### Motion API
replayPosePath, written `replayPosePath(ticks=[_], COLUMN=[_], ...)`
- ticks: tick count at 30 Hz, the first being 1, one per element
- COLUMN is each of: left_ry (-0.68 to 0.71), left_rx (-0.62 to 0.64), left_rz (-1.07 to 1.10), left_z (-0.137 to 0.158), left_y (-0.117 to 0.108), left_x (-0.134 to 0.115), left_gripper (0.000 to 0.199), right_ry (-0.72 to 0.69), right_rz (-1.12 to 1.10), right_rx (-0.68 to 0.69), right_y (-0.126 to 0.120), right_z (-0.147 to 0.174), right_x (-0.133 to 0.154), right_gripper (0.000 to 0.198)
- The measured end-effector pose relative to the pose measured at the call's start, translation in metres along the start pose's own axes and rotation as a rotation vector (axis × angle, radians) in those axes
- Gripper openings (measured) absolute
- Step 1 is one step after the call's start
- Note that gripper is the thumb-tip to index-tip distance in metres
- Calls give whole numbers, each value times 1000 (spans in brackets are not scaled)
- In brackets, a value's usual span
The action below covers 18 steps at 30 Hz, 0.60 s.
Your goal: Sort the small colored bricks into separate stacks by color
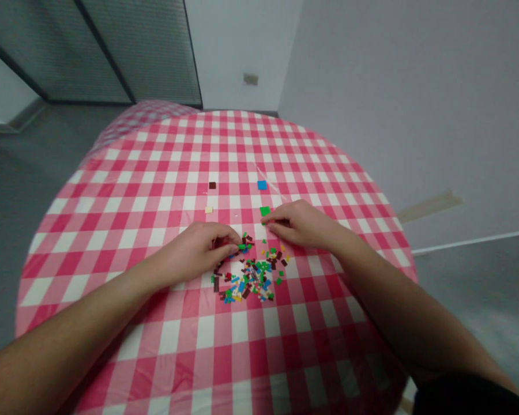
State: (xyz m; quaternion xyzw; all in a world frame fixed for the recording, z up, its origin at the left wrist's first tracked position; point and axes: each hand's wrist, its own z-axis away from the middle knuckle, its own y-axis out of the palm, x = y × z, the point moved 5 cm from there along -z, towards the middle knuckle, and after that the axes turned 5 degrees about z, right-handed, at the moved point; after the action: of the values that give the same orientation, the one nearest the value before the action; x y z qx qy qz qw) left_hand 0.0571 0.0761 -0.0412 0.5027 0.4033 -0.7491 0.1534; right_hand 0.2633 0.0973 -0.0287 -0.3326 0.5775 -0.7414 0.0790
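In the head view, a pile [253, 276] of small bricks, in green, brown, blue, yellow, white and red, lies on the round bench [173, 351], which is covered by a red and white checked cloth [112, 193]. The left hand [196, 251] is at the upper left edge of the pile. Its grip is narrow, thumb and finger close to a green brick [241, 246]; I cannot tell if they hold it. The right hand [303, 223] is beyond the pile, to the right. Its grip is also narrow, and a small green piece [264, 223] shows at the fingertips; whether it is held, I cannot tell.

Four flat squares lie beyond the pile, apart from each other: a green square [265, 211] just beside the right fingertips, a blue square [262, 185] farther than this one, and, more to the left, a cream square [209, 210] with a brown square [212, 185] behind it.
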Motion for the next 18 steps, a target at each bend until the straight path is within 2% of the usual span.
replayPosePath(ticks=[2,5,8,11,14,18], left_ry=[-30,-42,-41,-48,-41,-24], left_rx=[-83,-168,-190,-186,-201,-229], left_rz=[134,274,331,346,345,312], left_z=[-2,-4,-6,-6,-5,-4], left_y=[0,1,2,4,4,1], left_x=[5,11,13,12,10,9], left_gripper=[14,19,25,27,25,26], right_ry=[-22,-149,-270,-297,-236,24], right_rz=[-5,-65,-112,-100,-69,28], right_rx=[-65,-168,-202,-205,-219,-244], right_y=[-1,3,11,16,10,-9], right_z=[0,0,1,0,-1,0], right_x=[3,17,33,40,32,-1], right_gripper=[26,22,17,17,15,13])
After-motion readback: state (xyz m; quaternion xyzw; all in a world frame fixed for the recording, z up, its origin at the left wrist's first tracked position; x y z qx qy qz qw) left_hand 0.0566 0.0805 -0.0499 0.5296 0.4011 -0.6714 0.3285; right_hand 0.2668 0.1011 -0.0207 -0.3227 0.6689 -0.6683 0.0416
